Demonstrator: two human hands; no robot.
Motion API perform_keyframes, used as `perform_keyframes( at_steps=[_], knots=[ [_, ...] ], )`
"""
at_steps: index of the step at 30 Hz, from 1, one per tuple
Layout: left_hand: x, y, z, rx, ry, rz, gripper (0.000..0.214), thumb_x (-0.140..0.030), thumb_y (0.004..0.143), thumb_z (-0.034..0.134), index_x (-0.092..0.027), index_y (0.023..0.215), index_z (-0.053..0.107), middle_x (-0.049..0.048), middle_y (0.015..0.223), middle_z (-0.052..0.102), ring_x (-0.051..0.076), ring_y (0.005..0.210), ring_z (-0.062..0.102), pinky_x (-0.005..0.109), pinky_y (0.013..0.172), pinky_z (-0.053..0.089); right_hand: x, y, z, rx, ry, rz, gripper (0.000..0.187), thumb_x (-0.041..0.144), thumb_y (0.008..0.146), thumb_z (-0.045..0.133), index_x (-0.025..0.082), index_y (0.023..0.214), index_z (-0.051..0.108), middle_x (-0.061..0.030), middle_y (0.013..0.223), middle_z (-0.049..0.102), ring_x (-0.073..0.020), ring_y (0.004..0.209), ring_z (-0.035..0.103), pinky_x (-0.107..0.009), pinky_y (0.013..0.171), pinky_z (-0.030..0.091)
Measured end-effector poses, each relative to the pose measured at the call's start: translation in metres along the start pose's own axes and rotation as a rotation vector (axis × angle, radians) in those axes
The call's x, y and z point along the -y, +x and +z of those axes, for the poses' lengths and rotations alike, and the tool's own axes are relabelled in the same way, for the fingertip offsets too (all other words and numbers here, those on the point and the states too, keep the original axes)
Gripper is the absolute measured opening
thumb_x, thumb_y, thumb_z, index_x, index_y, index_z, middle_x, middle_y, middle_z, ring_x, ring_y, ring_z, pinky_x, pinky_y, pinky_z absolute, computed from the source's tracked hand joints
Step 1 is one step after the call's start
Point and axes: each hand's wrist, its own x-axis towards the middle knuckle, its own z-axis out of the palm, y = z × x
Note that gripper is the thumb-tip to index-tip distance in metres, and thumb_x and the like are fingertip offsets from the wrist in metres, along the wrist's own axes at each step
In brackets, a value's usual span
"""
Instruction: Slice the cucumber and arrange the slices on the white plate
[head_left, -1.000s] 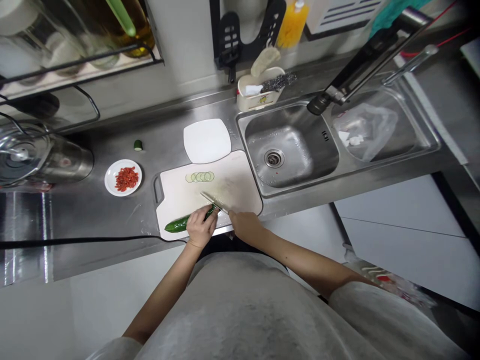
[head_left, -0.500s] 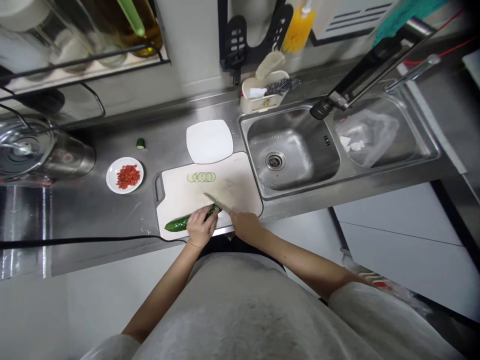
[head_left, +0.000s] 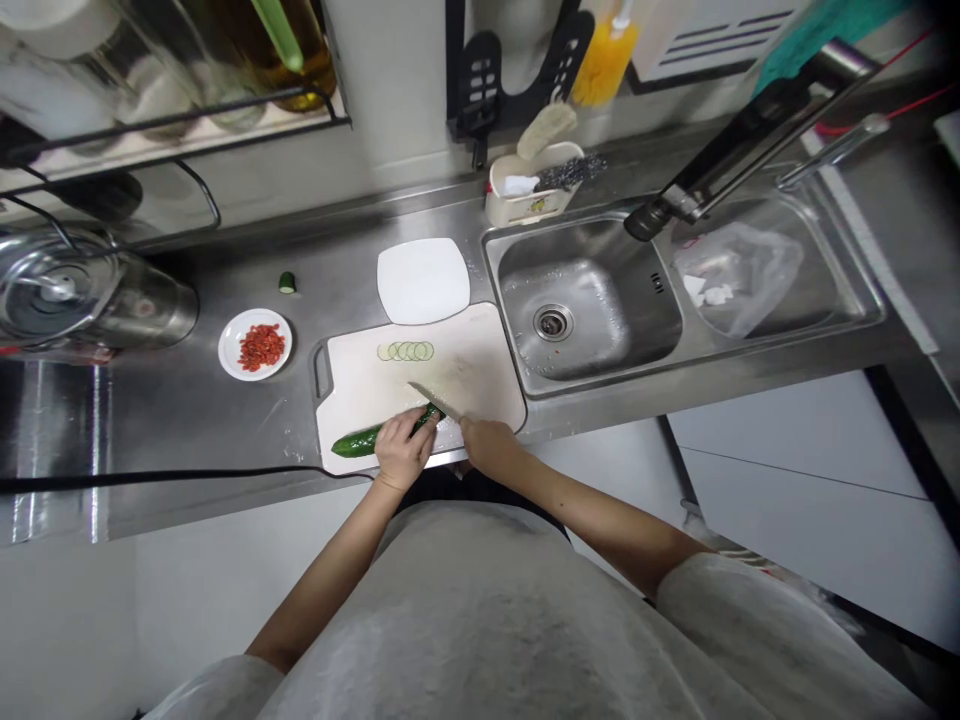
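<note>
In the head view, a steel counter (head_left: pixel 172 430) carries a cutting board (head_left: pixel 480 370) at its near edge. A square white plate (head_left: pixel 424 281) sits against the board's far edge, and a row of overlapping slices (head_left: pixel 406 352) lies on the board's far part. To the left are a round plate (head_left: pixel 228 348) of red pieces (head_left: pixel 262 347) and, farther back, a cucumber stub (head_left: pixel 287 284). A sink basin (head_left: pixel 600 300) adjoins on the right; a black cord (head_left: pixel 187 478) runs along the near left edge to the board's corner.

Against half a second ago, the scene sits slightly farther right in the view, while hands, blade and slices keep almost the same places on the board.

The cucumber (head_left: pixel 354 442) lies on the board's near part, its long axis running left to right, the tapered left end slightly nearer. The left hand (head_left: pixel 403 450) grips it, hiding its middle. The right hand (head_left: pixel 491 447) is closed around the knife (head_left: pixel 436 400), whose blade points far left across the cucumber's right end.
</note>
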Motion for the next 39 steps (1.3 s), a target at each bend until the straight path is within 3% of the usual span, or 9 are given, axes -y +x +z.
perform_keyframes(
  at_steps=[4, 8, 12, 15, 20, 26, 34, 39],
  knots=[
    [0.001, 0.007, -0.006, 0.035, -0.015, -0.019, 0.028, -0.03, 0.091, 0.049, -0.029, 0.111, 0.068, 0.0063, 0.116, 0.066, 0.021, 0.107, 0.06, 0.037, 0.091, 0.047, -0.004, -0.004, -0.002, -0.044, 0.014, 0.04, 0.028, 0.023, 0.095, 0.036, 0.012, 0.113, 0.055, -0.0134, 0.094, 0.068, -0.0225, 0.09, 0.066, -0.029, 0.073, 0.047],
    [0.002, 0.017, -0.012, 0.026, -0.04, -0.013, 0.028, -0.028, 0.091, 0.048, -0.028, 0.111, 0.068, 0.0048, 0.114, 0.068, 0.019, 0.103, 0.062, 0.035, 0.091, 0.047, -0.017, -0.014, -0.011, -0.126, -0.017, 0.072, 0.032, 0.028, 0.098, 0.031, 0.015, 0.116, 0.055, -0.01, 0.094, 0.068, -0.0205, 0.089, 0.065, -0.027, 0.074, 0.043],
    [-0.001, 0.024, -0.017, 0.025, -0.057, -0.063, 0.028, -0.028, 0.092, 0.046, -0.027, 0.11, 0.067, 0.0031, 0.11, 0.07, 0.018, 0.099, 0.063, 0.041, 0.102, 0.041, -0.035, -0.021, -0.019, -0.157, -0.065, 0.2, 0.035, 0.032, 0.099, 0.029, 0.023, 0.122, 0.053, -0.0075, 0.093, 0.069, -0.0195, 0.083, 0.065, -0.027, 0.069, 0.04],
    [-0.001, 0.029, -0.019, 0.028, -0.088, -0.147, 0.029, -0.029, 0.093, 0.044, -0.025, 0.112, 0.065, 0.0028, 0.107, 0.071, 0.019, 0.096, 0.064, 0.044, 0.103, 0.039, -0.047, -0.023, -0.022, -0.276, -0.122, 0.244, 0.036, 0.034, 0.098, 0.032, 0.025, 0.126, 0.053, -0.0083, 0.096, 0.067, -0.019, 0.084, 0.063, -0.027, 0.07, 0.038],
    [0.002, 0.037, -0.02, -0.023, -0.127, -0.238, 0.029, -0.027, 0.093, 0.041, -0.022, 0.111, 0.064, 0.0051, 0.109, 0.069, 0.02, 0.1, 0.062, 0.04, 0.094, 0.044, -0.056, -0.023, -0.02, -0.459, -0.206, 0.254, 0.043, 0.029, 0.09, 0.049, 0.018, 0.132, 0.051, -0.0109, 0.099, 0.064, -0.0214, 0.091, 0.057, -0.03, 0.078, 0.036],
    [-0.002, 0.056, -0.024, -0.128, -0.205, -0.271, 0.031, -0.03, 0.094, 0.041, -0.022, 0.115, 0.061, 0.0068, 0.111, 0.066, 0.02, 0.104, 0.059, 0.036, 0.091, 0.047, -0.057, -0.022, -0.017, -0.522, -0.217, 0.225, 0.045, 0.027, 0.087, 0.053, 0.017, 0.131, 0.051, -0.0096, 0.097, 0.063, -0.0223, 0.09, 0.054, -0.031, 0.08, 0.033],
    [-0.027, 0.101, -0.023, 0.158, -0.205, -0.065, 0.03, -0.04, 0.089, 0.051, -0.027, 0.112, 0.065, 0.0057, 0.112, 0.066, 0.023, 0.107, 0.057, 0.043, 0.099, 0.038, -0.058, -0.026, -0.02, -0.524, -0.261, 0.165, 0.046, 0.029, 0.087, 0.055, 0.018, 0.131, 0.052, -0.0093, 0.097, 0.061, -0.0224, 0.09, 0.052, -0.031, 0.079, 0.032],
    [-0.034, 0.104, -0.021, 0.18, -0.252, -0.022, 0.023, -0.035, 0.088, 0.053, -0.026, 0.101, 0.069, 0.004, 0.101, 0.069, 0.02, 0.098, 0.061, 0.038, 0.094, 0.041, -0.059, -0.032, -0.02, -0.537, -0.27, 0.159, 0.045, 0.027, 0.086, 0.055, 0.017, 0.13, 0.053, -0.0092, 0.096, 0.062, -0.0222, 0.09, 0.052, -0.031, 0.079, 0.033]
  ],
)
